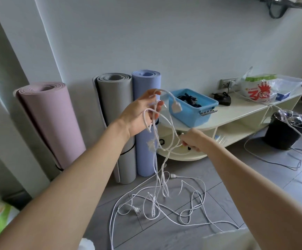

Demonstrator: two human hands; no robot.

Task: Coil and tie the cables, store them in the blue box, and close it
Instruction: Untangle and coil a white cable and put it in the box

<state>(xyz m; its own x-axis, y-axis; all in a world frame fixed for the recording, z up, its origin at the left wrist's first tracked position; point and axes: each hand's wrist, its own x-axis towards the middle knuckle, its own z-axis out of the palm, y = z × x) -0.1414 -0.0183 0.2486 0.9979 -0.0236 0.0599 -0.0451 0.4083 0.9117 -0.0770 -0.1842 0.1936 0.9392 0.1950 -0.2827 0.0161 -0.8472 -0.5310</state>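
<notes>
the left hand (140,112) is raised, its fingers curled around loops of a thin white cable (161,159). the right hand (191,140) pinches the same cable lower down. the rest lies tangled on the grey tiled floor (218,186). the blue box (191,109), smooth plastic and without lid, stands on the cream shelf (240,112) with dark cables inside, hard to make out.

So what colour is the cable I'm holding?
White; the cable shows best in the head view.
</notes>
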